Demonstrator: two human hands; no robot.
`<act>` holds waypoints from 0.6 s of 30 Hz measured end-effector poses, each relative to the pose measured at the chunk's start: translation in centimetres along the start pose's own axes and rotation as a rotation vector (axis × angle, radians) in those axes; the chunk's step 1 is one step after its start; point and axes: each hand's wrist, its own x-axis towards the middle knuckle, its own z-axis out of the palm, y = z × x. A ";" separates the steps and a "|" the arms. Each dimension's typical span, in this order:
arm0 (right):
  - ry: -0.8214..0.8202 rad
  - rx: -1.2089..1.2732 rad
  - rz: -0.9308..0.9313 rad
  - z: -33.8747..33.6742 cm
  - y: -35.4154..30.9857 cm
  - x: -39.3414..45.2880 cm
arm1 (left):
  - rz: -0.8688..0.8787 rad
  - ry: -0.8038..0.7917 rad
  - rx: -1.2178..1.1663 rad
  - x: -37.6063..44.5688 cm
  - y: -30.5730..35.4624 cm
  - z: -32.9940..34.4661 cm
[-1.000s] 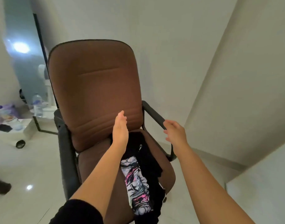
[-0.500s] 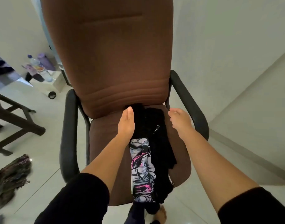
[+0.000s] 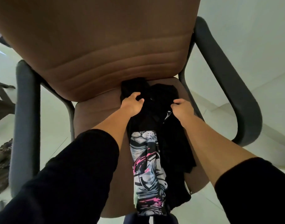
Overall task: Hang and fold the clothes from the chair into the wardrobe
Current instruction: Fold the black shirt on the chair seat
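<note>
Both hands (image 3: 132, 104) clutching black clothes (image 3: 156, 110), crumpled.

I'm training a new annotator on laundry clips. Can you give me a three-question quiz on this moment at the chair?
1. True or false: both hands are on the black clothes at the back of the seat.
2. Which printed colour stands out on the garment hanging over the seat's front edge? A) pink B) yellow C) green
3. Fill in: the chair's armrests are dark, and its seat and backrest are ____.

Key
1. True: the left hand and right hand curl into the black clothes.
2. A: pink streaks on the printed garment.
3. Brown, as on the chair.
</note>
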 end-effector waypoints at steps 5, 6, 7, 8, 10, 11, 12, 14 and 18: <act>0.049 -0.014 0.080 1.5 1.1 2.2 | 0.001 -0.053 0.114 4.1 -0.3 0.5; 0.053 -0.023 0.092 1.7 1.3 2.6 | 0.000 -0.074 0.156 4.7 -0.4 0.8; 0.052 -0.034 0.111 1.7 1.5 2.7 | -0.005 -0.081 0.185 5.2 -0.5 1.0; 0.047 -0.046 0.131 1.7 1.6 2.7 | -0.022 -0.069 0.201 5.4 -0.4 1.2; 0.011 -0.079 0.159 1.6 1.8 2.7 | -0.045 -0.009 0.241 5.8 -0.5 1.3; -0.006 -0.102 0.167 1.5 1.9 2.6 | -0.052 0.029 0.255 5.9 -0.4 1.3; -0.014 -0.124 0.173 1.4 2.0 2.4 | -0.067 0.064 0.241 5.8 -0.4 1.3; -0.022 -0.159 0.195 1.1 2.3 1.8 | -0.068 0.136 0.162 5.5 -0.4 1.0; -0.134 -0.164 0.298 0.5 3.0 0.2 | -0.106 0.339 -0.344 4.6 -0.6 0.2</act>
